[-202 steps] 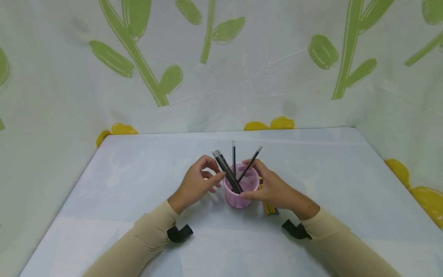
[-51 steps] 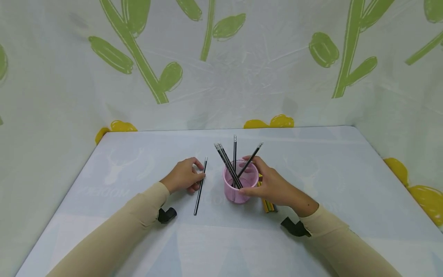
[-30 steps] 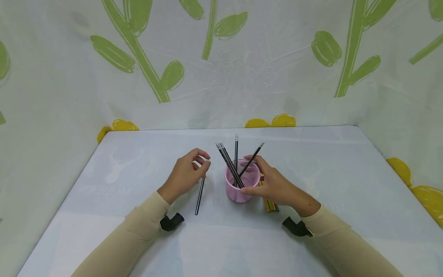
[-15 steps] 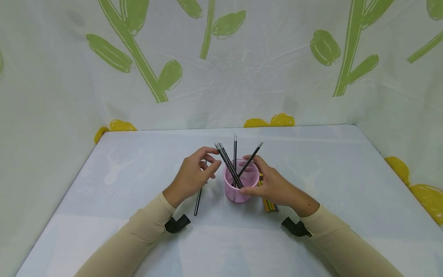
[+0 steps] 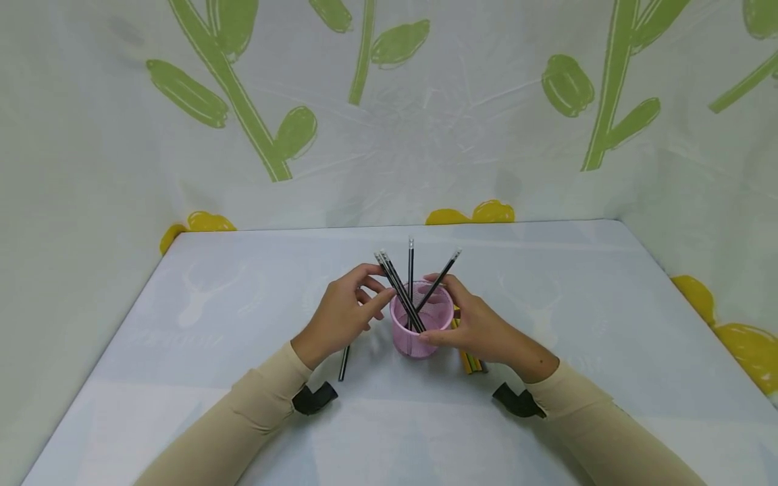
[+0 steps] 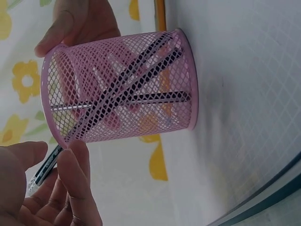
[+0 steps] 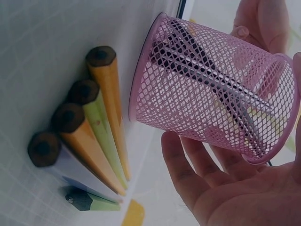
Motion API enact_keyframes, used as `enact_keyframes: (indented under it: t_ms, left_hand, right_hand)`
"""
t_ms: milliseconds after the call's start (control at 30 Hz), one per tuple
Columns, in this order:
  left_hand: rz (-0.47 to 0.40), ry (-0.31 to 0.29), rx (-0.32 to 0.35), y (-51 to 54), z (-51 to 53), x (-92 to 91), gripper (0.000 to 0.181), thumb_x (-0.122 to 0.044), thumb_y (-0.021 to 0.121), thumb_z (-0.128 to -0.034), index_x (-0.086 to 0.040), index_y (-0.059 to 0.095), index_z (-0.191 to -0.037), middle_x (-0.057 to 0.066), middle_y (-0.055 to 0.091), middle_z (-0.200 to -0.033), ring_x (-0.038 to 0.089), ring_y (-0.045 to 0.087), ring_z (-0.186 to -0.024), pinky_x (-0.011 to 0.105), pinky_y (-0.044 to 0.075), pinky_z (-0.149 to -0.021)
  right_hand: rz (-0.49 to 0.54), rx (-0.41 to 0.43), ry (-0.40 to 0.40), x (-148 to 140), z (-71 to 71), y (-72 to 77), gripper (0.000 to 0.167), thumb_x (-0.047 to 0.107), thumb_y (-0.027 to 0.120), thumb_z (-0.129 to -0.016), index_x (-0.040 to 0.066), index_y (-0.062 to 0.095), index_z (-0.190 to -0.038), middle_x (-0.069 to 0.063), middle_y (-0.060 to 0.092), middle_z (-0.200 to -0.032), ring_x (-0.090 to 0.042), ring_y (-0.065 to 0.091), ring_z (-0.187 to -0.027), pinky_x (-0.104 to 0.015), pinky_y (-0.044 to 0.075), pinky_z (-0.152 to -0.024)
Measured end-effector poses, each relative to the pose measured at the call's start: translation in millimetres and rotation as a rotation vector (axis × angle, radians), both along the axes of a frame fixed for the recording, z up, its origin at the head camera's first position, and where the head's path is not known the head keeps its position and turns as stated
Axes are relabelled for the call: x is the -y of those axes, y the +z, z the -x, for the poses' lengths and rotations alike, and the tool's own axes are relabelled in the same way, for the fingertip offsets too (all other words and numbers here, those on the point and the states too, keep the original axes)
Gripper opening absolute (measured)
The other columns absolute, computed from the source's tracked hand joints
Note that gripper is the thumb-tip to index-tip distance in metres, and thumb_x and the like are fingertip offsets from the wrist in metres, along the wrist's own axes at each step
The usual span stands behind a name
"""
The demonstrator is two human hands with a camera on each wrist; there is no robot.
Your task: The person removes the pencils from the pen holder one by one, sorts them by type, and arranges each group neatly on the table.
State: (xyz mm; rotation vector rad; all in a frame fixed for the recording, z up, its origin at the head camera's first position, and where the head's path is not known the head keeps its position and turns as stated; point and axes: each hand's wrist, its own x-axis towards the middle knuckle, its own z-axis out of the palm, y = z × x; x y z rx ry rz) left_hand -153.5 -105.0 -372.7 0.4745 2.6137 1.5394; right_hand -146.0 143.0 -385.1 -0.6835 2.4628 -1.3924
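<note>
A pink mesh pencil holder (image 5: 408, 344) stands upright on the table with several black pencils (image 5: 398, 287) leaning in it, eraser ends up. My right hand (image 5: 483, 331) holds the holder at its right side, thumb on the near rim and fingers round the far side. At the left rim is my left hand (image 5: 343, 310), its loosely bent thumb and forefinger spread about the leaning pencils. One eraser-tipped black pencil (image 6: 47, 167) shows between that hand's thumb and fingers. Another black pencil (image 5: 344, 364) lies on the table, partly hidden under the left hand.
Several thick coloured pencils (image 7: 94, 150), yellow, green and greyish, lie on the table just right of the holder, partly under the right hand. The white table (image 5: 213, 324) meets a fabric wall (image 5: 425, 148) printed with green leaves behind.
My left hand set a black pencil down left of the holder, let go, and has moved right to the leaning pencils. My right hand has stayed on the holder.
</note>
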Motion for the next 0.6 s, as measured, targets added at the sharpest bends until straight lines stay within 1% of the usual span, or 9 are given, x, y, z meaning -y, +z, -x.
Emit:
enact_keyframes:
  t_ms: [167,367,433,500,600]
  left_hand:
    - [-0.018,0.005,-0.006,0.2,0.0,-0.1,0.035,-0.024,0.067,-0.0969,-0.011,0.058,-0.128,0.007,0.070,-0.102,0.021,0.070,-0.068,0.030,0.057,-0.052]
    - [-0.009,0.018,-0.025,1.5,-1.0,-1.0,0.028,-0.024,0.068,-0.0966,-0.011,0.062,-0.120,0.007,0.072,-0.099,0.012,0.068,-0.065,0.030,0.057,-0.052]
    - [-0.008,0.026,-0.025,2.2,-1.5,-1.1,0.025,-0.024,0.068,-0.0965,-0.011,0.063,-0.117,0.006,0.072,-0.098,0.012,0.068,-0.064,0.030,0.057,-0.052]
    - [-0.010,0.030,-0.024,3.1,-1.9,-1.2,0.022,-0.024,0.068,-0.0965,-0.011,0.064,-0.115,0.006,0.072,-0.097,0.014,0.069,-0.064,0.030,0.056,-0.052]
    - [-0.023,0.033,-0.022,4.7,-2.4,-1.3,0.020,-0.023,0.068,-0.0966,-0.011,0.066,-0.112,0.007,0.072,-0.096,0.023,0.071,-0.066,0.031,0.057,-0.052]
  right_hand:
    - [0.011,-0.009,0.007,0.6,-1.1,1.6,0.085,0.029,0.086,-0.080,0.017,0.034,-0.147,-0.010,0.057,-0.139,-0.034,0.058,-0.125,-0.052,0.051,-0.101]
    - [0.004,0.001,0.005,0.5,-0.9,1.3,0.085,0.029,0.086,-0.080,0.018,0.034,-0.147,-0.009,0.056,-0.141,-0.032,0.056,-0.129,-0.053,0.048,-0.105]
    - [0.004,0.006,0.005,0.8,-0.6,1.4,0.086,0.028,0.086,-0.079,0.018,0.034,-0.147,-0.010,0.055,-0.142,-0.032,0.055,-0.131,-0.054,0.047,-0.106]
    - [0.003,0.006,0.006,1.0,-0.5,1.6,0.086,0.028,0.086,-0.079,0.017,0.034,-0.147,-0.011,0.055,-0.142,-0.032,0.054,-0.131,-0.054,0.046,-0.107]
    - [0.008,0.001,0.012,1.0,-0.3,1.9,0.086,0.028,0.086,-0.080,0.016,0.034,-0.147,-0.013,0.054,-0.143,-0.032,0.054,-0.132,-0.055,0.046,-0.107]
